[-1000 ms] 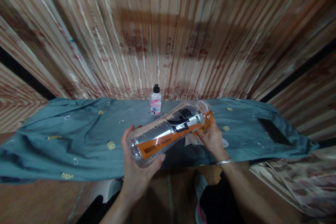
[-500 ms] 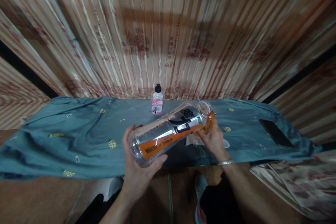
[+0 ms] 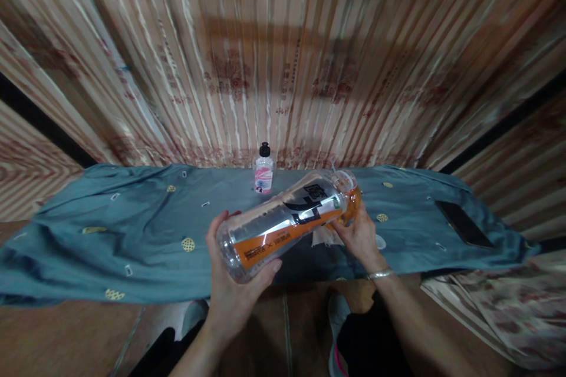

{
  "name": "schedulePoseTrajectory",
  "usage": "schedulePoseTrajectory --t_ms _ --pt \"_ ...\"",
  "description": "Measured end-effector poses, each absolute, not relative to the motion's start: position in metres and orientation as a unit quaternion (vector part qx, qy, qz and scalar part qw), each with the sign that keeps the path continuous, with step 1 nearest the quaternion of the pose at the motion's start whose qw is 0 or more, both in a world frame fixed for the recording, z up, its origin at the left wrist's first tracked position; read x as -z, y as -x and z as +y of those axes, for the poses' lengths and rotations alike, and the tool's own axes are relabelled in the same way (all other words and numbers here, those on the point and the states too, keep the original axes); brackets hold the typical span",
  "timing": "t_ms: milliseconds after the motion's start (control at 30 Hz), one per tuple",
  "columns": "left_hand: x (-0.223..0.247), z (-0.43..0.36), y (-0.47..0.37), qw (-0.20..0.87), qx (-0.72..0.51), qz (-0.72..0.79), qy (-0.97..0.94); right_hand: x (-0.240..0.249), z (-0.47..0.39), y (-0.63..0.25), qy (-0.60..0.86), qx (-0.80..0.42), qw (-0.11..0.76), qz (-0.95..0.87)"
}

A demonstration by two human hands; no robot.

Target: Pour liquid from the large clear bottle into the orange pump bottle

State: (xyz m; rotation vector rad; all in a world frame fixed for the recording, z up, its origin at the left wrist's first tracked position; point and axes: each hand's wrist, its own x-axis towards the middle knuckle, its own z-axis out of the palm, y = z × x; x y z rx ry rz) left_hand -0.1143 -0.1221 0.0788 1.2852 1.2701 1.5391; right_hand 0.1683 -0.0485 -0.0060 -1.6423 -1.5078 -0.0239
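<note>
A large clear plastic bottle (image 3: 283, 224) with orange and black print lies tilted across the air above the cloth, its neck end up to the right. Round its base at the lower left, my left hand (image 3: 239, 288) is closed, thumb in front. At the neck end, my right hand (image 3: 360, 238) grips an orange see-through piece (image 3: 352, 206); I cannot tell whether it is part of the bottle or a separate container. Beneath that hand shows a crumpled white tissue (image 3: 326, 237). A small round whitish disc (image 3: 381, 242) lies beside the right wrist.
Behind the large bottle, a small clear bottle (image 3: 264, 175) with a pink label and black cap stands upright. A dark phone (image 3: 464, 224) lies at the right. A blue-green patterned cloth (image 3: 145, 212) covers the narrow table, and a striped curtain (image 3: 283, 70) hangs behind it.
Both hands and the large bottle hold almost the same pose. Only a very slight shift of the whole view shows.
</note>
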Motion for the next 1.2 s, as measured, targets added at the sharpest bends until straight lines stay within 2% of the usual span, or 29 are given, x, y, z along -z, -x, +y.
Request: schedulePoseTrajectory --t_ms 300,433,1200 --pt "-0.071 -0.122 0.110 0.365 -0.633 0.484 -0.480 0.000 -0.052 -0.166 0.666 -0.003 0.434 -0.607" --pt "-0.069 -0.121 0.116 0.378 -0.609 0.494 -0.493 0.002 -0.051 -0.166 0.659 0.009 0.439 -0.610" --pt "-0.081 -0.128 0.106 0.383 -0.632 0.496 -0.456 0.004 -0.049 -0.167 0.649 0.028 0.445 -0.617"
